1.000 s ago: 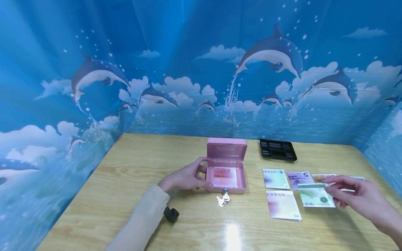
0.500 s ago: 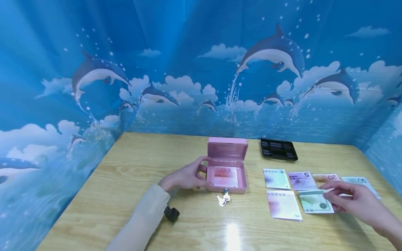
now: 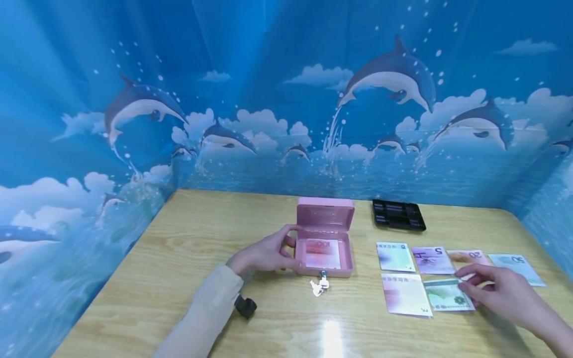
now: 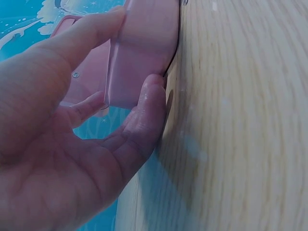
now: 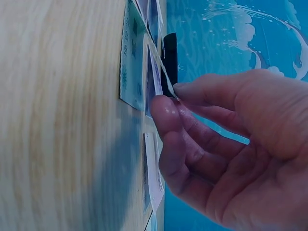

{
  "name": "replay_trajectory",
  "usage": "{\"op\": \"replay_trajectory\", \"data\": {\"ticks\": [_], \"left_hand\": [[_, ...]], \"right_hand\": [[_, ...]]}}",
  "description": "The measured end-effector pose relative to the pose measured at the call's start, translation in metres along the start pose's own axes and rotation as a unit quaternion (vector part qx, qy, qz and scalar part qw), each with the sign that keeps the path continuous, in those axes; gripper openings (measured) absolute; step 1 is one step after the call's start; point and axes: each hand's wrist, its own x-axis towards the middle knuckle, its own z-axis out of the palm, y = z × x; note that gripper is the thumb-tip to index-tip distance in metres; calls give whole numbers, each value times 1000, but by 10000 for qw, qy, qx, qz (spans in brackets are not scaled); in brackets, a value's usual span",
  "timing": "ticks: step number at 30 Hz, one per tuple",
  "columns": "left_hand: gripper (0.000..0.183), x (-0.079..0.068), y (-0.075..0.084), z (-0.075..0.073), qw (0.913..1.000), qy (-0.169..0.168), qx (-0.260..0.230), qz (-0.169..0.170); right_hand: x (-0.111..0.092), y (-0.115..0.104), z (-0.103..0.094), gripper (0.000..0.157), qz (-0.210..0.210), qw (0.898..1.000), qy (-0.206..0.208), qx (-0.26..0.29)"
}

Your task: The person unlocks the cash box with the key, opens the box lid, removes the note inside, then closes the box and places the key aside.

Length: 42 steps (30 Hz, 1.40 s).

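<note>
My left hand (image 3: 268,250) grips the left side of an open pink cash box (image 3: 346,272). In the left wrist view, fingertips (image 4: 153,84) press the box's wall (image 4: 144,53) close to the tabletop. A red 100 banknote (image 3: 323,253) lies inside the box, and two keys (image 3: 320,286) hang at its front lock. My right hand (image 3: 499,291) pinches the edge of a green banknote (image 3: 447,296), low over the table. The right wrist view shows the pinched note (image 5: 166,77) nearly edge-on between thumb and finger, beside a green note (image 5: 132,67) lying flat.
Several banknotes lie right of the box: a bluish one (image 3: 395,257), a purple 5 (image 3: 432,260), a 20 (image 3: 467,257), a 50 (image 3: 517,268) and a pale pink-yellow one (image 3: 407,294). Behind them is a black compartment tray (image 3: 398,215). A dolphin-print curtain (image 3: 268,124) borders the table.
My right hand has lowered the green banknote to the table, beside the pale pink-yellow one, uncovering the 20 and 50 notes. My left hand has stayed on the cash box.
</note>
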Motion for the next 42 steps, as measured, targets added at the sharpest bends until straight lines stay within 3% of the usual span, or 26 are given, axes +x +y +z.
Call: {"op": "replay_trajectory", "data": {"ticks": [22,32,42], "left_hand": [[92,0,0,-1,9999,-48,-107,98],[92,-2,0,-1,9999,-71,-121,80],[94,-1,1,-1,9999,-61,-83,4]], "right_hand": [[2,3,0,19,-1,9990,147,-414],[-3,5,-6,11,-446,9952,713,-502],[-3,-12,-10,11,-594,9925,1013,-330]]}}
